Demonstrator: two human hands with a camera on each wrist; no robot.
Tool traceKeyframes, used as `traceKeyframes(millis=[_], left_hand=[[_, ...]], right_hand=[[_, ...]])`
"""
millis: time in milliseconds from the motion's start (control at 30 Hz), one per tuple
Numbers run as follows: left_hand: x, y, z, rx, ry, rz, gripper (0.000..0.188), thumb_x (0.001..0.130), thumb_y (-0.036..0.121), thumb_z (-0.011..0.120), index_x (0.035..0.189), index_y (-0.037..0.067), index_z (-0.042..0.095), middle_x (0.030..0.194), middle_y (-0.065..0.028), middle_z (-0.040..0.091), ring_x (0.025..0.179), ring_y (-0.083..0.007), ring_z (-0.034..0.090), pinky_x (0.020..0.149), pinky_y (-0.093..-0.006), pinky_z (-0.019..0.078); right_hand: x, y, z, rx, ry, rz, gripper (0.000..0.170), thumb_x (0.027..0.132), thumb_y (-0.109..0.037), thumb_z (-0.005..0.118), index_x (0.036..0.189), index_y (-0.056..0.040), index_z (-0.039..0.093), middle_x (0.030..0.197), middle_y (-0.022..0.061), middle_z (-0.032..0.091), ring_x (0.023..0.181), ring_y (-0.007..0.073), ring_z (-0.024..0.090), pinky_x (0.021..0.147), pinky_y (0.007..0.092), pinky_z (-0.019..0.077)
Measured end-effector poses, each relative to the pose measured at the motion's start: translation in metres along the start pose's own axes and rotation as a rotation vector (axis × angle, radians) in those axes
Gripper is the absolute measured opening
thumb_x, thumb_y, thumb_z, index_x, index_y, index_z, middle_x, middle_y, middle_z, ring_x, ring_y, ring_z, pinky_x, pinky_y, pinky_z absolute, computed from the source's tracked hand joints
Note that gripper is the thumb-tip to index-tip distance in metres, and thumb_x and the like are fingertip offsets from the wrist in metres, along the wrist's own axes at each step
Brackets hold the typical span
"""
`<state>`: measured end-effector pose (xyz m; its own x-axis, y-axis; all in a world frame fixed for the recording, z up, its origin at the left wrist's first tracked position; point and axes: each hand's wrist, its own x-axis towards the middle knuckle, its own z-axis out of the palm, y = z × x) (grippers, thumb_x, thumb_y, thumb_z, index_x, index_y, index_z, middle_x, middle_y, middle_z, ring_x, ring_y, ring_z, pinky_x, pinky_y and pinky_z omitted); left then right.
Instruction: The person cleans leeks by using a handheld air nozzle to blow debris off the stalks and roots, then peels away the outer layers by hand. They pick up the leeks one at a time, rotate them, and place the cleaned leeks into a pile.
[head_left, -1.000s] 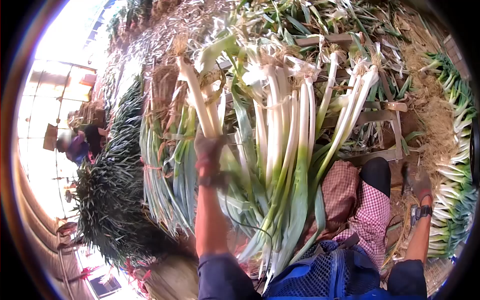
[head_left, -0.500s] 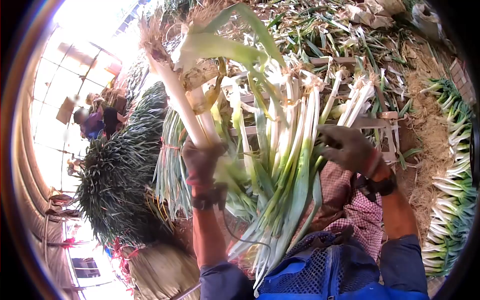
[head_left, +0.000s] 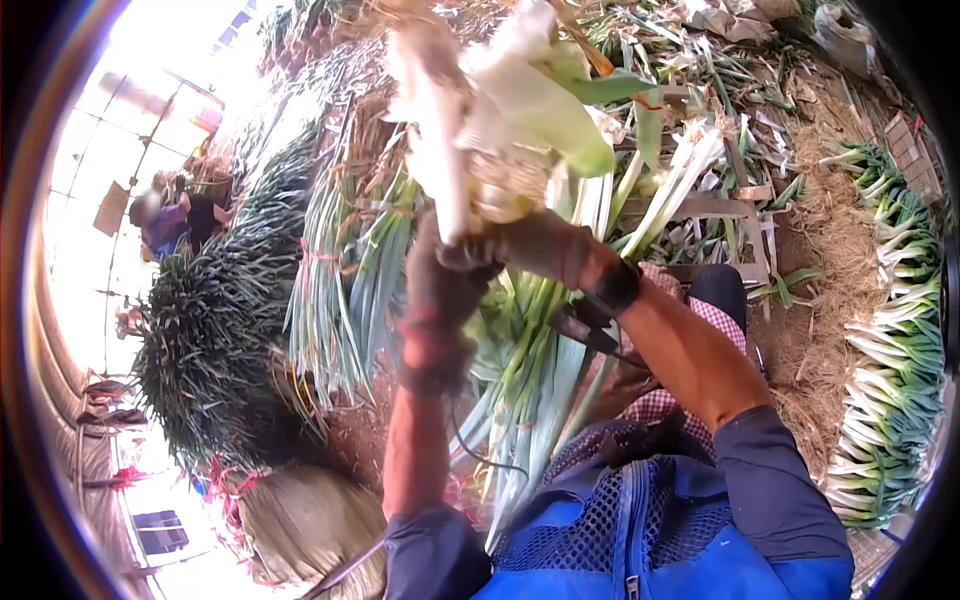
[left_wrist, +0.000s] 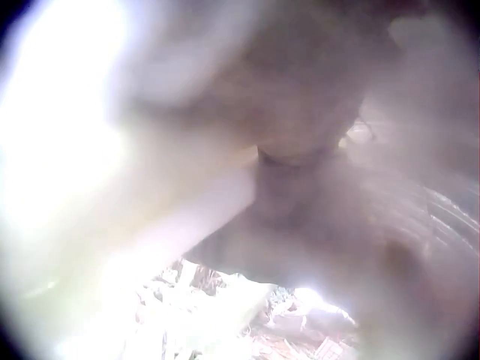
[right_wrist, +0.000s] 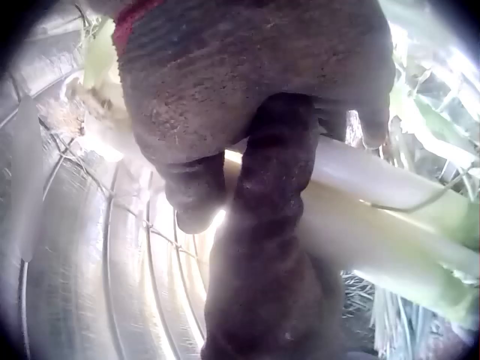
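Note:
In the head view, thick white stalks of green onions stand root end up, gripped by my gloved left hand. My gloved right hand crosses beside it, its curled fingers on the same stalks. A loose pale-green leaf layer hangs off to the right of the stalks. In the right wrist view, the dark gloved fingers close round the white stalks. The left wrist view is mostly blurred, with a pale stalk beside the dark glove.
More green onions lean below the hands. Tied bundles and a dark-green heap lie left. A wooden frame and trimmings lie beyond. A row of cleaned onions runs along the right. A person is far left.
The right hand came up from beside the right-hand row, over the leaning onions, and now grips the stalks beside the left hand. The held stalks have lifted and shifted right; the loose leaf moved with them.

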<state>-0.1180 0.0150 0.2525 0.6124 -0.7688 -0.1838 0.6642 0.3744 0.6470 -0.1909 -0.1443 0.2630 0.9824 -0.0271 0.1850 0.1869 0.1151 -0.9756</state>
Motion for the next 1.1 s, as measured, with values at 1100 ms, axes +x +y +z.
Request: traceKeyframes(millis=[1100], left_hand=[[0.035,-0.043,0.035,1.262,0.178,0.317,0.038,0.080,0.000,0.081,0.116,0.000,0.068,0.095,-0.0025,0.073,0.081,-0.0100,0.067,0.071,-0.0288,0.0562]], right_hand=[[-0.126,-0.086,-0.050,-0.743,0.169,0.060,0.050,0.100,-0.042,0.075,0.122,0.0027,0.071,0.112,0.0213,0.077,0.100,0.0321,0.077,0.089,0.0407,0.0606]])
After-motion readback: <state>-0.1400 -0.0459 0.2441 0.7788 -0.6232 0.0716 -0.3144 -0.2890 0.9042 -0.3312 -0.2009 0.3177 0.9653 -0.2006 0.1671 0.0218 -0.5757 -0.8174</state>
